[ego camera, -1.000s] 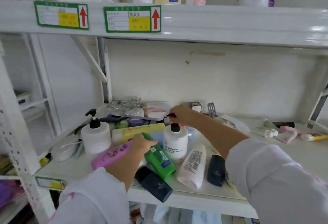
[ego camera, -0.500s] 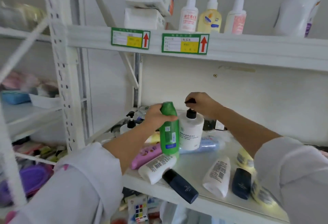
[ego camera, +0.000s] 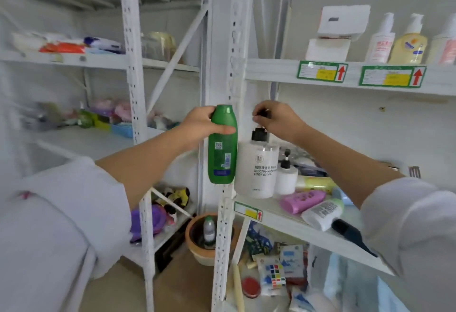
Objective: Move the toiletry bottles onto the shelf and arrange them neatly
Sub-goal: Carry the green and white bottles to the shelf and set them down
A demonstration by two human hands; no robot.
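Observation:
My left hand [ego camera: 202,124] grips a green bottle [ego camera: 222,148] near its upper end and holds it upright in the air, in front of a white shelf post. My right hand [ego camera: 276,119] pinches the black pump head of a white body lotion bottle [ego camera: 256,168], which hangs lifted beside the green one, at the left end of the middle shelf [ego camera: 283,222]. On that shelf lie a pink bottle [ego camera: 302,200], a white tube [ego camera: 323,213] and a dark bottle [ego camera: 350,235]; a small white pump bottle [ego camera: 286,176] stands behind.
The upper shelf [ego camera: 350,77] carries white boxes [ego camera: 343,20] and pump bottles [ego camera: 408,45], with green labels on its edge. The white post [ego camera: 232,64] stands between the two shelf units. A brown basin [ego camera: 207,240] and packets sit on the floor below. The left unit holds mixed goods.
Both hands have lifted their bottles off the middle shelf and carried them left toward the post. The view has swung left, showing the neighbouring shelf unit.

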